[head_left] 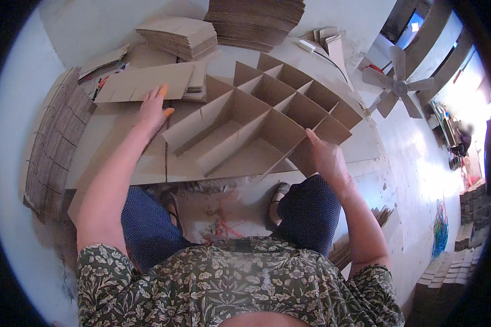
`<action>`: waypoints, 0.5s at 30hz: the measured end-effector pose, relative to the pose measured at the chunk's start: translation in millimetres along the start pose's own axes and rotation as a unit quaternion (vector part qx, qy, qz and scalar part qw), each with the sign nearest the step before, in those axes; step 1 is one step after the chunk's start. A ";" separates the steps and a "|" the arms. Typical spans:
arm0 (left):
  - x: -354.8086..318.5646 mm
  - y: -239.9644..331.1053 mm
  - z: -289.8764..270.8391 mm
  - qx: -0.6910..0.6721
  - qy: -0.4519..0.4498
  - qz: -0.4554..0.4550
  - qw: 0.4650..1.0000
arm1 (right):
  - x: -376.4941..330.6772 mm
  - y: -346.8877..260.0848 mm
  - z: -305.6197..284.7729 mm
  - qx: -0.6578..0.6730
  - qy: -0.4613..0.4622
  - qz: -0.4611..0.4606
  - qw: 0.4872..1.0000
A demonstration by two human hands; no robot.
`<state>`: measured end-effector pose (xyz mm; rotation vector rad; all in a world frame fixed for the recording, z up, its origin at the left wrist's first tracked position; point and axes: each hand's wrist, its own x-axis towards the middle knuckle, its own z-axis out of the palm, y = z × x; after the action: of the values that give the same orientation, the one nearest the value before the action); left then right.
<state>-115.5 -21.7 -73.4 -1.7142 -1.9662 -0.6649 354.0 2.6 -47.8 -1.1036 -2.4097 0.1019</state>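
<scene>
A cardboard divider grid of interlocked brown strips stands on the table in front of me, with several square cells at its far right and longer strips reaching toward me. My right hand is closed at the grid's near right side, fingertips on a strip's edge. My left hand reaches to the left, fingers apart, two of them with orange covers. Its fingertips rest on the near edge of a flat slotted cardboard sheet. That sheet lies partly over a small pile of sheets.
Stacks of cardboard and a taller cardboard pile stand at the back. Slotted strips lean in a tall stack at the left. A fan stands on the right, and a white cable runs along the table.
</scene>
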 end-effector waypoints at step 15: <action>16.8 37.7 -48.9 -0.399 0.068 0.027 0.914 | -13.9 -79.9 -32.2 0.273 0.157 0.019 0.949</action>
<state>-79.5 -34.7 -22.1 -2.0575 -1.6301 -1.6862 321.1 -65.3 -4.1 -0.8295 -1.9054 0.5312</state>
